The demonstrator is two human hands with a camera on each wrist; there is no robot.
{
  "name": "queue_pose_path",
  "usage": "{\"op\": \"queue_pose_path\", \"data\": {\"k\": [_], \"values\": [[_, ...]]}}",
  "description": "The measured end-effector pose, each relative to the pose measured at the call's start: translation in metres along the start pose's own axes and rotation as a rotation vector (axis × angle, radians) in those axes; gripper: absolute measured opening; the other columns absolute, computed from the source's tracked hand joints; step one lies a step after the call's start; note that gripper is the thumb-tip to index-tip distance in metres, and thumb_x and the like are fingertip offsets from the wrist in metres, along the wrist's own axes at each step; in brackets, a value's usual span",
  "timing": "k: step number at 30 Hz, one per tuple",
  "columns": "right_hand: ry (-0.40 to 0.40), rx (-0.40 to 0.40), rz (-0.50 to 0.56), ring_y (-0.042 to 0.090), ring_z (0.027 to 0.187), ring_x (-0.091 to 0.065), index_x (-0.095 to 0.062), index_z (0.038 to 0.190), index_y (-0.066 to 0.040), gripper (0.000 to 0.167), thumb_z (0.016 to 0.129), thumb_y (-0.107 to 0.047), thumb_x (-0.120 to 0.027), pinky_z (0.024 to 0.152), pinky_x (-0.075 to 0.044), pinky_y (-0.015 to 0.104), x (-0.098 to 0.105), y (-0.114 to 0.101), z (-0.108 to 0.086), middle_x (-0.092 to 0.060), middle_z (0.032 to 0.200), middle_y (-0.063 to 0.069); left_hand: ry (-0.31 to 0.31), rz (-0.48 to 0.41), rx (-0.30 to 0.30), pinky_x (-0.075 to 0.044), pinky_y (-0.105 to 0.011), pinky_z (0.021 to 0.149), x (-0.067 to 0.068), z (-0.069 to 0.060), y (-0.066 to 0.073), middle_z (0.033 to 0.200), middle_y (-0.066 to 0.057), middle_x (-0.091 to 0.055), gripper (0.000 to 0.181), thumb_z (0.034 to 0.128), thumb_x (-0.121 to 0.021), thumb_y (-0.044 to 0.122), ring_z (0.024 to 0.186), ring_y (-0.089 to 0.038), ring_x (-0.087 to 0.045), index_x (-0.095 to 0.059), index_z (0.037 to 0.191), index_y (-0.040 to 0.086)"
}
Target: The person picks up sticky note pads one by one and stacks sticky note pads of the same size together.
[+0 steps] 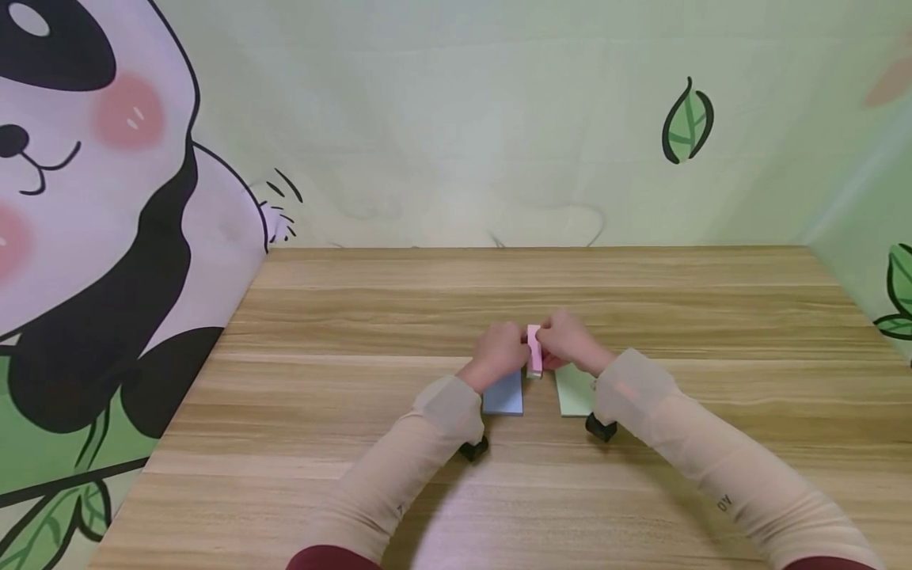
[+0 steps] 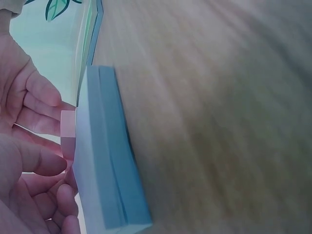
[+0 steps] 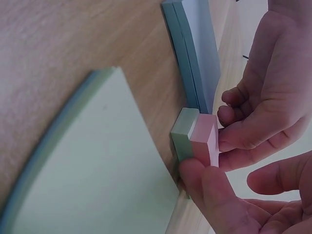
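A narrow pink sticky-note pad (image 1: 534, 347) lies on top of a narrow green pad (image 3: 183, 141), its edges roughly lined up with it. My left hand (image 1: 501, 348) pinches the pink pad's left side, with thumb and fingers curled. From the other side my right hand (image 1: 572, 342) grips the small stack, fingertips against both pads in the right wrist view. To the left, partly under my left wrist, is a blue sticky-note pad (image 1: 503, 393). On the right sits a pale green pad (image 1: 574, 389), partly covered by my right wrist.
The wooden table (image 1: 342, 317) runs back to a pale green wall cloth printed with a panda (image 1: 164, 222) and leaves. Under each cuff hangs a black wrist camera (image 1: 601, 427). The blue and pale green pads each look like stacked layers.
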State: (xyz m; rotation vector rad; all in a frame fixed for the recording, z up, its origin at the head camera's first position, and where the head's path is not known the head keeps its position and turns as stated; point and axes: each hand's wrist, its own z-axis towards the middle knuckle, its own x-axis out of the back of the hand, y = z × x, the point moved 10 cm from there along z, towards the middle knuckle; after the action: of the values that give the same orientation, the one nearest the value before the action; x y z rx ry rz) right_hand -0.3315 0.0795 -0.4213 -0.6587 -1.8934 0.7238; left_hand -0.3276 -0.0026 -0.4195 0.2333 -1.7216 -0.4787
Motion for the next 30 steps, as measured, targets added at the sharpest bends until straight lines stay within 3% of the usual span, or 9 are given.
{"op": "queue_pose_path", "data": {"k": [13, 21, 30], "values": [[-0.016, -0.006, -0.002, 0.013, 0.054, -0.058, -0.058, 0.093, 0.01, 0.026, 0.082, -0.004, -0.039, 0.052, -0.051, 0.026, 0.0021, 0.0008, -0.0007, -0.06, 0.071, 0.013, -0.012, 0.0, -0.004, -0.027, -0.021, 0.041, -0.0018, 0.0005, 0.0021, 0.053, 0.005, -0.041, 0.024, 0.079, -0.052, 0.016, 0.048, -0.01, -0.04, -0.044, 0.057, 0.017], [0.026, 0.011, -0.041, 0.009, 0.05, -0.048, -0.059, 0.093, 0.008, 0.028, 0.082, -0.006, -0.037, 0.048, -0.044, 0.02, 0.0078, -0.0001, 0.002, -0.053, 0.064, 0.005, -0.006, 0.003, -0.016, -0.027, -0.021, 0.041, -0.0017, -0.0006, 0.0039, 0.052, 0.005, -0.041, 0.026, 0.0783, -0.053, 0.014, 0.047, -0.01, -0.04, -0.043, 0.054, 0.016], [0.035, 0.031, -0.019, 0.01, 0.054, -0.05, -0.059, 0.1, 0.007, 0.031, 0.082, -0.007, -0.038, 0.05, -0.045, 0.021, 0.0076, 0.0004, 0.0047, -0.055, 0.072, 0.007, -0.02, 0.019, -0.024, -0.028, -0.021, 0.041, -0.0046, -0.0001, 0.0048, 0.052, 0.005, -0.042, 0.022, 0.0781, -0.053, 0.014, 0.047, -0.009, -0.04, -0.048, 0.057, 0.016]]}}
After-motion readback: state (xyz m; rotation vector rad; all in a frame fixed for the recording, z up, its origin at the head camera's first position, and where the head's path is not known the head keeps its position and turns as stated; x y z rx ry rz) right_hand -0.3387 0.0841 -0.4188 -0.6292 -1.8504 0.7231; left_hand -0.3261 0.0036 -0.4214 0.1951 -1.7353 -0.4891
